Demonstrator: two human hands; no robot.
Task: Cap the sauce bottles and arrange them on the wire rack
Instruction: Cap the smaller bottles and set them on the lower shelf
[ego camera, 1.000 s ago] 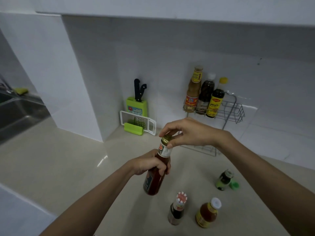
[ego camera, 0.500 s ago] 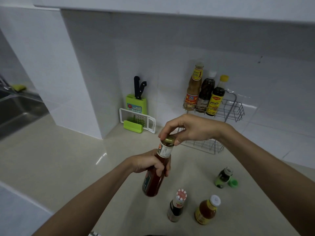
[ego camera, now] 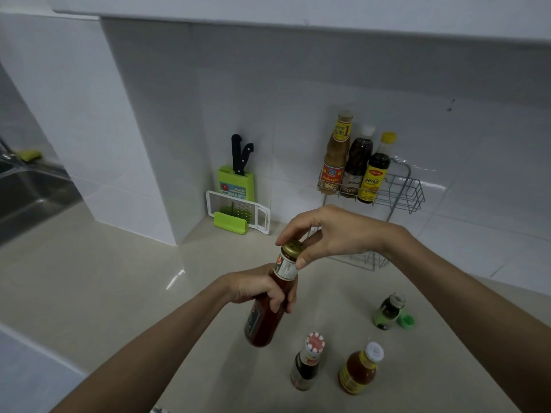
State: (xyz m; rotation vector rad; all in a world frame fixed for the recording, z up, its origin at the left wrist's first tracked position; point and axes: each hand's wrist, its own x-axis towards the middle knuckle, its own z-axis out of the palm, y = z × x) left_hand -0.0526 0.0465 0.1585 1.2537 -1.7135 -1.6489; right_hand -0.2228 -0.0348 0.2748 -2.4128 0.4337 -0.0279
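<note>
My left hand [ego camera: 259,289] grips a tall red sauce bottle [ego camera: 264,321] by its neck, tilted above the counter. My right hand [ego camera: 331,234] pinches the gold cap [ego camera: 292,248] sitting on that bottle's mouth. On the counter stand a dark bottle with a red-and-white cap [ego camera: 307,366], an orange bottle with a white cap [ego camera: 359,371], and a small green bottle [ego camera: 387,311] with its green cap [ego camera: 406,321] lying beside it. The wire rack [ego camera: 402,193] by the wall holds three capped bottles [ego camera: 356,162] on its top shelf.
A green knife block [ego camera: 237,181] with two black-handled knives and a white grater [ego camera: 238,213] stand in the wall corner. A steel sink [ego camera: 26,198] lies at the far left. The rack's lower shelf [ego camera: 365,260] is partly hidden behind my right wrist.
My right fingers have shifted around the gold cap, now showing more of its top. The bottle and left hand stay in about the same place; the view moved slightly.
</note>
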